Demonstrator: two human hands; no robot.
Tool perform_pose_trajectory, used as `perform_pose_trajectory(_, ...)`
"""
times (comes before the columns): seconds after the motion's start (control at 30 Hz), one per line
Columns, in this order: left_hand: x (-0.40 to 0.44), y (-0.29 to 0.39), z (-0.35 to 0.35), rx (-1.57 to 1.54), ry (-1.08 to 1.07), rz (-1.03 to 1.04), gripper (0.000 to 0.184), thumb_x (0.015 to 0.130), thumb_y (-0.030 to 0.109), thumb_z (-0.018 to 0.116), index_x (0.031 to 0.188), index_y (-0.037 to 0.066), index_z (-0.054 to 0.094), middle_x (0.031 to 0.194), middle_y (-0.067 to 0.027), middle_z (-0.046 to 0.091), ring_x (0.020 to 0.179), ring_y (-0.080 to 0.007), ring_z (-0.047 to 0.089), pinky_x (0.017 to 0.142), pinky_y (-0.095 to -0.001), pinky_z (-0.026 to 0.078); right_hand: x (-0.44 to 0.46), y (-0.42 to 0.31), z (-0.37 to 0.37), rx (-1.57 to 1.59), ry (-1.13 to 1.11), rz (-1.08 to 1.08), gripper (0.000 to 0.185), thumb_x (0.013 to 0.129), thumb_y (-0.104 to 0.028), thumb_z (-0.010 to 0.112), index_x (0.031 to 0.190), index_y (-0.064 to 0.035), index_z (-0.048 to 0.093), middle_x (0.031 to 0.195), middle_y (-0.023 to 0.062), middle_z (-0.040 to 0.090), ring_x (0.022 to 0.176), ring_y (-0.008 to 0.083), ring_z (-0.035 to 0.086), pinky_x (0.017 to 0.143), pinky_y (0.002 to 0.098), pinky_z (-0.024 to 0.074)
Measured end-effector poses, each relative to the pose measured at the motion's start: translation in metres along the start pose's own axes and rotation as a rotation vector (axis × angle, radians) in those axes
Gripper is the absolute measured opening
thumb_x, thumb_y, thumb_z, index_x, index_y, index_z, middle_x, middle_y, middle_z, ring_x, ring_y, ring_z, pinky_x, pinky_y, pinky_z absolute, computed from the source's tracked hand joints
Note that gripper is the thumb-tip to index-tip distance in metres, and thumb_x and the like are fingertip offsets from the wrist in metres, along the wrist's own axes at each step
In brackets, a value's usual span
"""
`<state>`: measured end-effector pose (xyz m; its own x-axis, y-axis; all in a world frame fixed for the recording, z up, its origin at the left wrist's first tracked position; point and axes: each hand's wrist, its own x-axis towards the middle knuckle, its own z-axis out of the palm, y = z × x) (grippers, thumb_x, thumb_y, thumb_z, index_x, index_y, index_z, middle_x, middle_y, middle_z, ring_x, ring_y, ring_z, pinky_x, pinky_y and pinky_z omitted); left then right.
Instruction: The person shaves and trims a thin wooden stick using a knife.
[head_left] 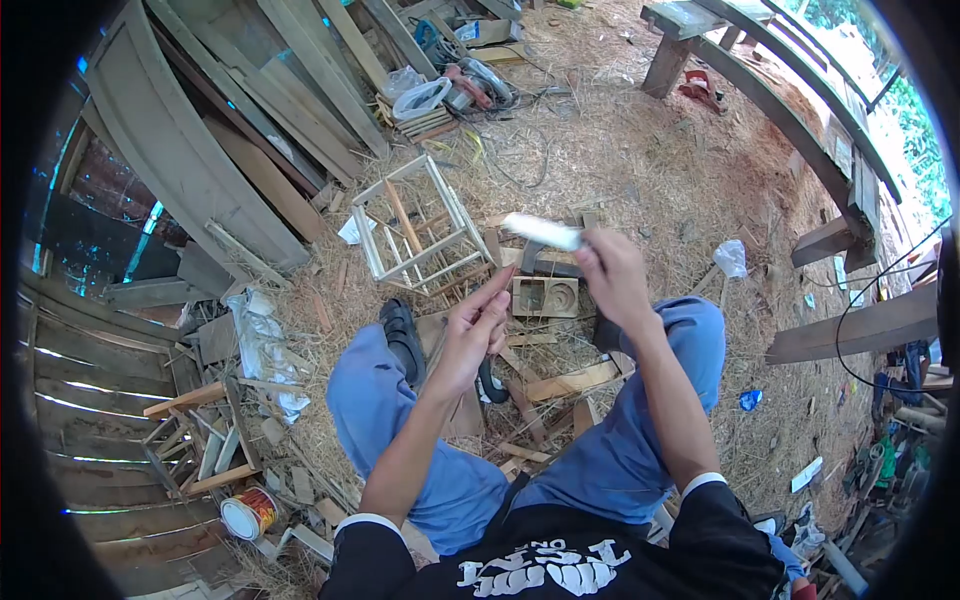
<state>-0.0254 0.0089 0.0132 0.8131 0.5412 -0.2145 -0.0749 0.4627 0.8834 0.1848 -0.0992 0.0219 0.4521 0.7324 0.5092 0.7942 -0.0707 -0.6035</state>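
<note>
My left hand [472, 340] is closed around a thin reddish-brown strip of wood [497, 283], which points up and to the right. Gripped in my right hand [615, 275] is a pale, flat, blade-like tool [543, 231]; motion smears it, so its exact kind is unclear. The tool is apart from the strip, above and to its right. Below and between the hands, a wooden block [562, 298] with a round hollow lies on the ground. A slatted wooden frame [455, 240] stands just beyond my left hand.
Doors and boards [170, 130] lean at the upper left. Power tools [470, 88] lie near them. Wood offcuts [572, 382] and shavings cover the ground around my legs. A heavy wooden bench [665, 65] is at the upper right. A paint can [240, 518] stands lower left.
</note>
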Motion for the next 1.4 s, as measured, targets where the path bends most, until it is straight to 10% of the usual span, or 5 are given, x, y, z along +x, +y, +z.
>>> perform_pose_trajectory(0.27, 0.008, -0.011, -0.005, -0.131, -0.033, 0.015, 0.019, 0.103, 0.022, 0.058, 0.108, 0.005, 0.062, 0.07, 0.0067, 0.04, 0.053, -0.0029, 0.029, 0.046, -0.0228, 0.022, 0.007, -0.02, 0.018, 0.112, -0.234, -0.285, 0.034, 0.084, -0.033, 0.071, 0.097, -0.0027, 0.063, 0.083, 0.0119, 0.062, 0.078, 0.0323, 0.059, 0.072, 0.0416, 0.0441)
perform_pose_trajectory(0.57, 0.001, -0.005, -0.006, -0.146, -0.052, -0.129, 0.022, 0.103, 0.018, 0.055, 0.123, 0.01, 0.061, 0.071, 0.0087, 0.035, 0.053, -0.0032, 0.027, 0.047, -0.0218, 0.019, 0.006, -0.012, 0.002, -0.016, -0.262, -0.356, 0.039, 0.08, -0.04, 0.071, 0.099, -0.0065, 0.065, 0.081, 0.0058, 0.059, 0.077, 0.0267, 0.057, 0.071, 0.038, 0.041)
perform_pose_trajectory(0.77, -0.002, 0.004, 0.0, -0.102, -0.072, -0.125, 0.014, 0.103, 0.018, 0.056, 0.101, 0.005, 0.059, 0.062, 0.0085, 0.033, 0.05, -0.003, 0.028, 0.045, -0.0231, 0.019, 0.003, -0.008, -0.005, -0.081, -0.235, -0.341, 0.035, 0.081, -0.042, 0.071, 0.097, -0.0109, 0.066, 0.079, 0.0053, 0.056, 0.079, 0.0268, 0.057, 0.074, 0.0379, 0.0435)
perform_pose_trajectory(1.07, -0.013, 0.007, -0.003, -0.111, -0.228, -0.177, 0.047, 0.106, 0.018, 0.049, 0.152, 0.012, 0.042, 0.069, 0.0078, 0.031, 0.051, -0.0028, 0.026, 0.045, -0.0222, 0.02, 0.018, 0.031, -0.031, -0.044, 0.193, 0.327, 0.024, 0.091, -0.027, 0.066, 0.096, -0.004, 0.065, 0.078, 0.0129, 0.062, 0.077, 0.0332, 0.06, 0.074, 0.0426, 0.0454)
perform_pose_trajectory(1.4, -0.01, 0.009, -0.013, -0.273, -0.05, -0.207, 0.046, 0.106, 0.016, 0.046, 0.151, 0.017, 0.042, 0.07, 0.0067, 0.028, 0.05, -0.004, 0.025, 0.045, -0.0213, 0.02, 0.004, -0.002, -0.01, -0.085, -0.047, -0.137, 0.028, 0.088, -0.031, 0.07, 0.095, -0.0045, 0.066, 0.086, 0.0117, 0.067, 0.081, 0.0307, 0.064, 0.074, 0.0413, 0.0466)
